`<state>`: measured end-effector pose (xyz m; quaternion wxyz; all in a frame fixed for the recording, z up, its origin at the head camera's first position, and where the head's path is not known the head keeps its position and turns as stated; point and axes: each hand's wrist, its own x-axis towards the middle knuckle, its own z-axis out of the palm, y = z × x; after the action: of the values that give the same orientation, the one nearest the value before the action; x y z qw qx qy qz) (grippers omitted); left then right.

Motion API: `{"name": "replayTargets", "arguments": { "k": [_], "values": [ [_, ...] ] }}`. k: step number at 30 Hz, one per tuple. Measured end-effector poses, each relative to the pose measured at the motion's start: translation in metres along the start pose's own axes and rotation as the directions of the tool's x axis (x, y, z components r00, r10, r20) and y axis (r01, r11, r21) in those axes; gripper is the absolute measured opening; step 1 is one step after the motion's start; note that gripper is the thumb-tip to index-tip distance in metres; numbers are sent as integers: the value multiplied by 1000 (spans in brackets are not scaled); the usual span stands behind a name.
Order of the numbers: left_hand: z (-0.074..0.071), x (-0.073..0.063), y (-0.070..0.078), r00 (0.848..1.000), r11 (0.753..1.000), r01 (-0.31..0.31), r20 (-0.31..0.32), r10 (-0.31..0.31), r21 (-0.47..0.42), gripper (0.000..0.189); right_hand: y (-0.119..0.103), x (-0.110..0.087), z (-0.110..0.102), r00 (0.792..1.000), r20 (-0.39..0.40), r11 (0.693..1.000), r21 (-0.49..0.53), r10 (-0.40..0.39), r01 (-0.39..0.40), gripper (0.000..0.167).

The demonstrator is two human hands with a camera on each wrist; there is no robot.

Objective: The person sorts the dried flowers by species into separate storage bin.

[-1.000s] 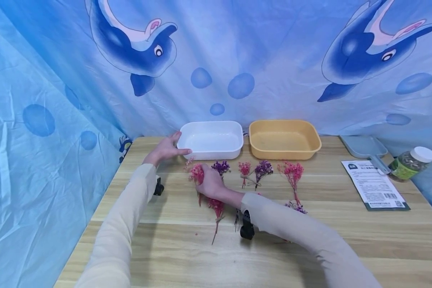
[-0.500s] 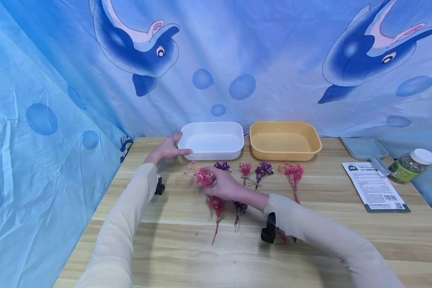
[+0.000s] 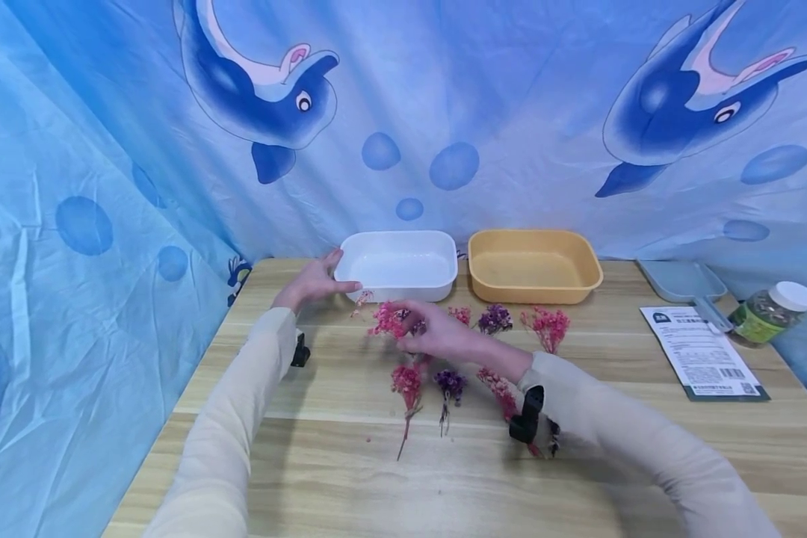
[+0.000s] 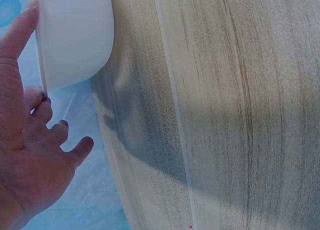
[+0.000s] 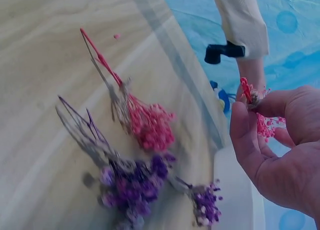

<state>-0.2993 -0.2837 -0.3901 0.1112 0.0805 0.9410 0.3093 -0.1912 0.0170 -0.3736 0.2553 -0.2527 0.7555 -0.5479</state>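
Observation:
My left hand [image 3: 314,284] holds the left end of a white plastic basin [image 3: 397,294], thumb along the near rim and fingers at the far corner. In the left wrist view the fingertips meet the rim of the basin [image 4: 75,35]. My right hand [image 3: 440,334] pinches a small bunch of pink dried flowers [image 3: 386,320] in front of the basin. Its short tied stem [image 5: 246,90] shows between thumb and fingertips in the right wrist view. Below that hand lie another pink bunch [image 3: 406,381] and a purple bunch [image 3: 450,382].
A yellow basin [image 3: 534,294] stands right of the white one. More bunches lie nearby: purple [image 3: 494,319], pink [image 3: 545,327], and pink [image 3: 501,392] partly under my right sleeve. Farther right are a grey-blue tray [image 3: 682,281], a printed packet [image 3: 699,351] and a white-lidded jar [image 3: 770,314].
My right hand has moved slightly right with the pink bunch, lifting away from the flowers below it, and the forearm has swung right. My left hand stays on the white basin.

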Motion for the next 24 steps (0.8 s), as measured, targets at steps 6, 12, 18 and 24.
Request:
{"name": "replayTargets", "arguments": {
  "k": [6, 12, 18, 24],
  "values": [
    [1, 0, 0, 1000, 1000, 17, -4, -17, 10, 111, -1, 1, -17, 1000, 10, 997, -79, -21, 22, 71],
    [1, 1, 0, 1000, 1000, 24, -10, -24, 18, 112, -2, 5, -35, 999, 12, 996, -78, -43, 43, 66],
    [3, 1, -2, 1000, 1000, 23, -9, -23, 6, 114, 4, 12, -48, 997, 6, 991, -113, -74, 74, 63],
    [4, 1, -2, 999, 1000, 25, -21, -25, -5, 113, 2, 19, -59, 991, -10, 970, -209, -131, 126, 62]
  ]
}}
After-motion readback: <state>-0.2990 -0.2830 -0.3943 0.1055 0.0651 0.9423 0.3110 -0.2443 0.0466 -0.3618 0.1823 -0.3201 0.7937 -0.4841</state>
